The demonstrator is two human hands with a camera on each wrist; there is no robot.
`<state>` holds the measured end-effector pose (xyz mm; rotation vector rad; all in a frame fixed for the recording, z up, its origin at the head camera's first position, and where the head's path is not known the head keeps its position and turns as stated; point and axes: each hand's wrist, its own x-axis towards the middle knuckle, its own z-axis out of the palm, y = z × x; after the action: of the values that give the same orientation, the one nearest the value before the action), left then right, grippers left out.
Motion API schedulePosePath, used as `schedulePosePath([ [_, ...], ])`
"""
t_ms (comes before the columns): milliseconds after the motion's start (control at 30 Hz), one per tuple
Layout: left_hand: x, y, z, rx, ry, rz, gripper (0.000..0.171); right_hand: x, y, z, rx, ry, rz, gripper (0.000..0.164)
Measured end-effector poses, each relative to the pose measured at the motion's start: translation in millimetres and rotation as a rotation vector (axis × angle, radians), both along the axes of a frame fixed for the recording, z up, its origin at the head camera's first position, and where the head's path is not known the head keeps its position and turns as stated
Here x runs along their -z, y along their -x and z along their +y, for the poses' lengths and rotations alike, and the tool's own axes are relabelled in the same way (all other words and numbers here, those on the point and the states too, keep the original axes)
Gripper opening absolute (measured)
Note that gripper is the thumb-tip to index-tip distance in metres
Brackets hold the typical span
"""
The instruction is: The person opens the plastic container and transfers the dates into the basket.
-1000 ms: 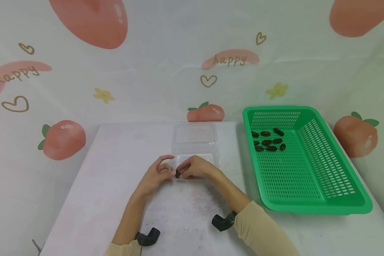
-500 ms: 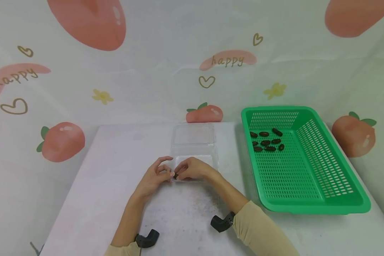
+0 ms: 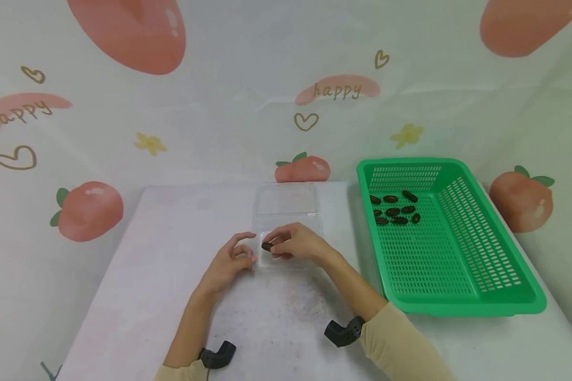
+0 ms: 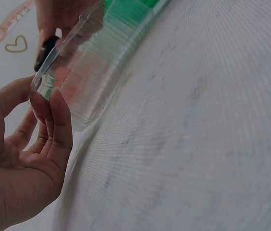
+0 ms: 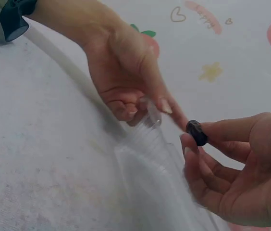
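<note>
A dark brown, oblong date (image 3: 267, 246) sits pinched between the thumb and fingers of my right hand (image 3: 297, 243), over the base of a clear plastic clamshell box (image 3: 286, 201). In the right wrist view the same date (image 5: 196, 133) shows close to the box wall. My left hand (image 3: 225, 268) pinches the box's front left corner, thumb and fingers on the rim, as the left wrist view shows. The box's lid stands folded back, away from me. Part of the base is hidden behind my right hand.
On the right stands a green slotted basket (image 3: 462, 309). Several more dates (image 3: 393, 212) lie in its far left corner. A white cloth backdrop (image 3: 219, 106) printed with fruit rises behind the table (image 3: 171, 227). Each wrist wears a black camera mount (image 3: 217, 355).
My right hand has moved up and back from the box's front left corner with the date, which now shows more fully. My left hand keeps its place on the rim.
</note>
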<state>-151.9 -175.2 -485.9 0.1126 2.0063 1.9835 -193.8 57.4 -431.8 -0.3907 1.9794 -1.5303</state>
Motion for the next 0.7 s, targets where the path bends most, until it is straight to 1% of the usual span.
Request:
schedulePosePath([
  [100,-0.9,-0.1,-0.1,-0.001,-0.002,-0.005,0.06,-11.6,-3.7,3.8,0.011,0.023,0.019,0.024],
  [333,1.7,0.7,-1.5,-0.013,0.002,-0.006,0.058,-37.9,-8.4,15.9,0.028,0.001,0.112,0.023],
  [467,2.2,0.9,-1.5,-0.017,0.004,-0.014,0.058,-48.1,-9.9,26.7,0.037,-0.026,0.156,0.021],
  [567,2.2,0.7,-1.5,-0.006,-0.001,-0.011,0.059,-55.0,-11.3,37.5,0.054,-0.029,0.178,0.022],
  [700,2.9,0.6,-1.6,0.008,-0.014,-0.001,0.061,-62.9,-12.7,55.0,0.094,-0.006,0.172,0.025],
])
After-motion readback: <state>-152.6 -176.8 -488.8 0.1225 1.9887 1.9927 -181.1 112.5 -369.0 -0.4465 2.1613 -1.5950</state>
